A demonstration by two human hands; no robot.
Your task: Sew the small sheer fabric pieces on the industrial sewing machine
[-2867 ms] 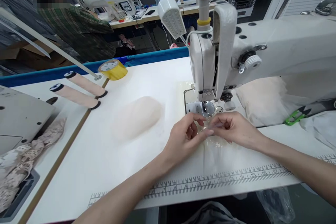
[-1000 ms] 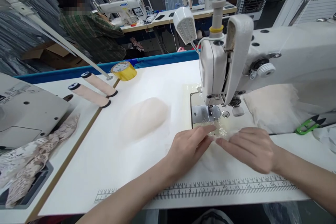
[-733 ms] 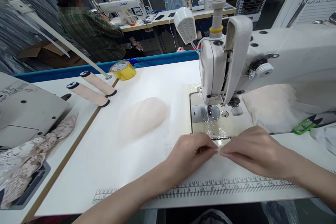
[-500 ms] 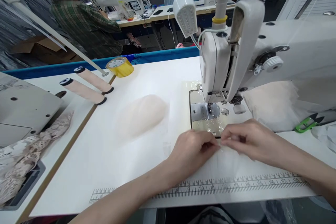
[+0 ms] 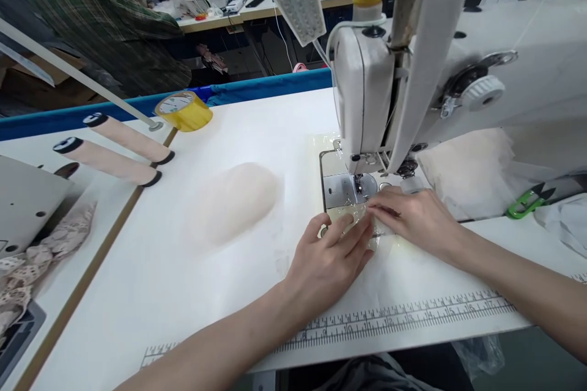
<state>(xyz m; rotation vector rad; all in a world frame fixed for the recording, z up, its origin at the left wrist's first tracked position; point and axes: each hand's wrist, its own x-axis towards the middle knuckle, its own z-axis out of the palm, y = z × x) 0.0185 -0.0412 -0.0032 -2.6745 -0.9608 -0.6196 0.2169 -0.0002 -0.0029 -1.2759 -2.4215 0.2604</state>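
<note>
A white sewing machine [image 5: 413,73] stands over its metal needle plate [image 5: 337,189]. My left hand [image 5: 328,259] lies flat with fingers spread on a thin sheer white fabric piece [image 5: 398,269], just in front of the plate. My right hand [image 5: 410,217] rests on the same fabric right of the needle, its fingers drawn together and pressing the fabric's front edge toward the presser foot [image 5: 358,186]. The two hands' fingertips nearly touch.
A pale pink fabric pile [image 5: 232,201] lies left of the machine, another [image 5: 468,168] under its arm. Green thread snips [image 5: 525,201] lie at right, yellow tape roll [image 5: 183,111] and two thread cones [image 5: 114,146] at left. A person in a plaid shirt [image 5: 101,30] sits beyond.
Both hands have moved forward from near the printed ruler to the needle plate, carrying the sheer fabric's edge with them. The left hand has gone from pinched to flat.
</note>
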